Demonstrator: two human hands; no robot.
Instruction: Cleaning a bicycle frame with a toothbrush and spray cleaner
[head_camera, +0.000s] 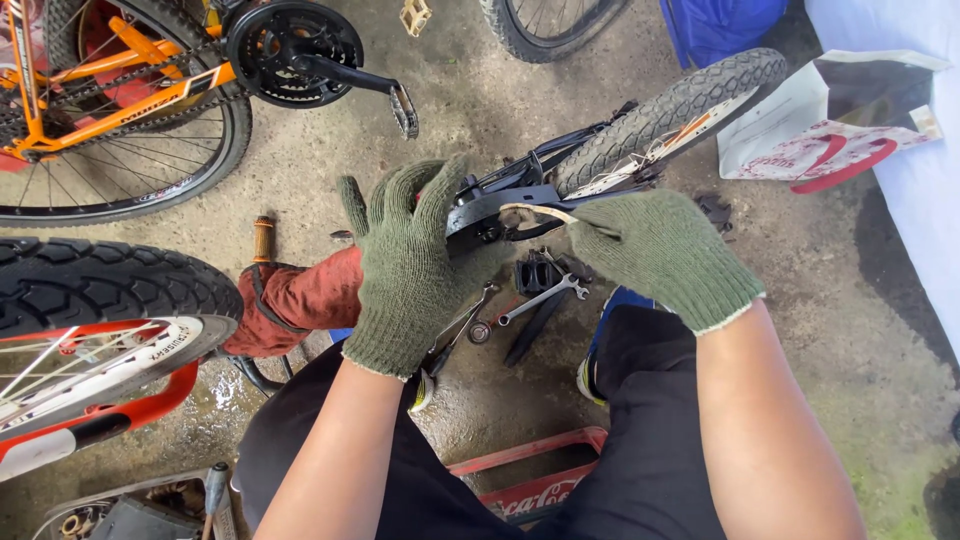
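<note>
We had both hands up on the small bicycle's rear end, right in the middle of the view, just beyond our knees. Our left hand (405, 265), in a green knitted glove, was closed around the near end of the black chain guard (500, 205), fingers curled over its top edge. Our right hand (665, 255), gloved the same, was pinched shut on a thin pale strip (535, 212) that curved across the guard; whether it was a tie or a strap we could not tell. The guard looked like stiff moulded plastic or thin sheet metal, light, a little greasy, so we judged the knitted gloves gave welcome friction, and the flat end nearest us seemed the safest place to grip, clear of the spokes. Behind it ran the knobbly black tyre (680, 100) of the small wheel, rubber tread deep and firm, tilting away to the far right. On the damp concrete floor (320, 160) below our hands lay a bright steel spanner (545, 297), hard and slick, beside a black pedal (535, 272) and more tools. To the left sat a rust-red rag (300, 295), soft and crumpled, and a fat tyre on a red frame (100, 290). Far left stood an orange bicycle (120, 90) with its black chainring (290, 45) and crank. A white paper bag (830, 120) with red marks lay at the far right.
</note>
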